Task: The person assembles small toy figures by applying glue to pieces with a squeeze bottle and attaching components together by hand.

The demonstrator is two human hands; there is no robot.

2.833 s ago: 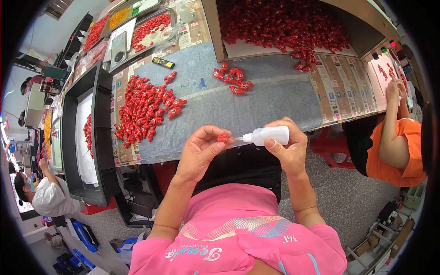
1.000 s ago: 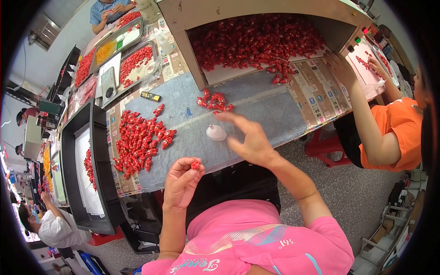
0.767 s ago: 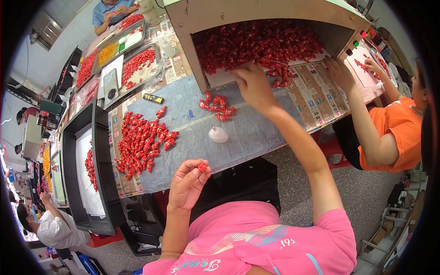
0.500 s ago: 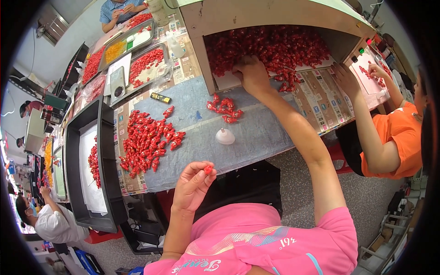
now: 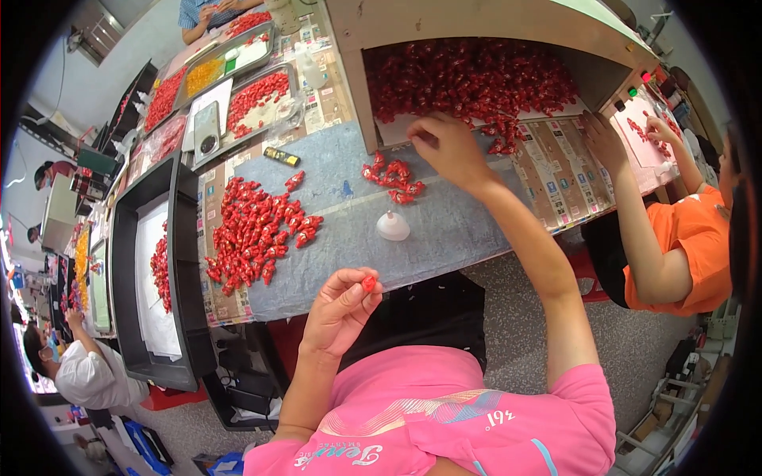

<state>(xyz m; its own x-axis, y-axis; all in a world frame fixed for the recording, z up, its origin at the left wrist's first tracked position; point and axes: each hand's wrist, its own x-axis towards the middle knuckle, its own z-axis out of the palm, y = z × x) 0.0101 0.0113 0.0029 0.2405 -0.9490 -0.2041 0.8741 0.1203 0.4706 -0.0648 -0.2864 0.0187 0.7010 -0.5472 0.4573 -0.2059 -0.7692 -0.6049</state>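
Note:
My left hand (image 5: 340, 311) is raised above my lap, just off the front edge of the table, with a small red plastic piece (image 5: 369, 283) pinched between thumb and fingers. My right hand (image 5: 451, 149) hovers at the open front of a pale box (image 5: 346, 79), its fingers curled; what they hold, if anything, cannot be made out. A heap of small red figure-like pieces (image 5: 476, 79) fills the box. Below my right hand lies a little cluster of red pieces (image 5: 394, 178), and nearer to me stands a translucent white squeeze bottle (image 5: 393, 226).
A larger pile of red pieces (image 5: 258, 230) lies at left on the grey table cover (image 5: 333, 262). Beyond it are a yellow-black tube (image 5: 282, 156), a phone (image 5: 207, 131) and trays. A black bin (image 5: 181, 270) stands left. A co-worker in orange (image 5: 675, 254) sits right.
My right hand has drawn back slightly from the heap in the box toward its front edge. My left hand has risen a little, still pinching the red piece. The view has shifted slightly.

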